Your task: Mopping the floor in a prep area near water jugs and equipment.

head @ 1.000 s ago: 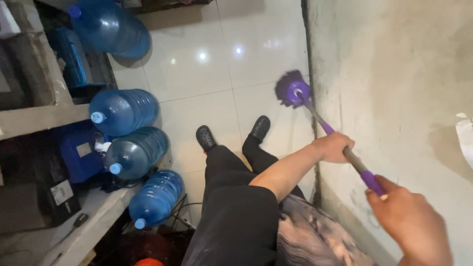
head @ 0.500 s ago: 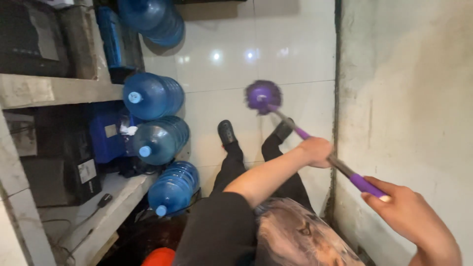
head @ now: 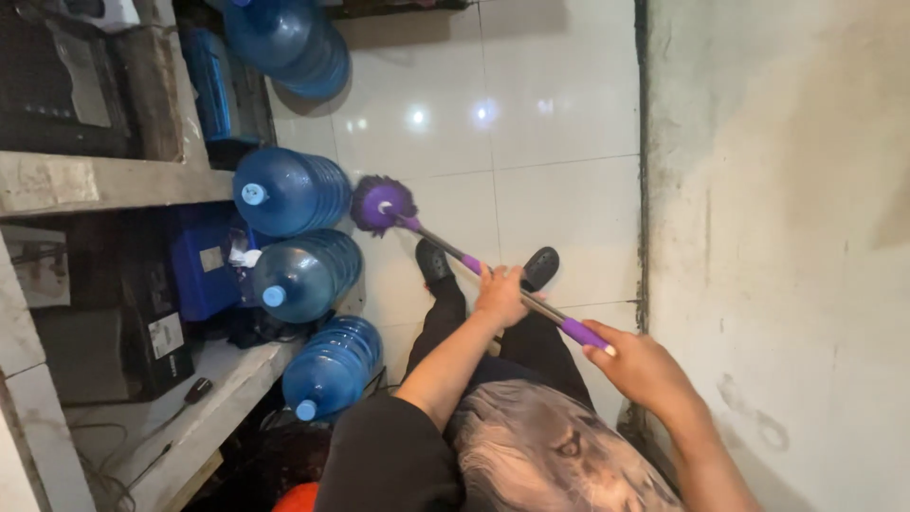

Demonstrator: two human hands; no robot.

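Both hands' grip closed on mop handle (head: 493, 275), left hand (head: 500, 296), right hand (head: 637, 365), purple head (head: 382, 205) apparently floorward, upper-left.

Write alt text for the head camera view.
A person's left hand and right hand grip a purple-and-metal mop handle, its round purple mop head on the glossy white tiled floor beside large blue plastic water jugs lying on their sides.

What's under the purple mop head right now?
Under the mop head lies glossy white tiled floor, beside the blue water jugs. The tile directly beneath the mop strands is covered, so its condition cannot be seen.
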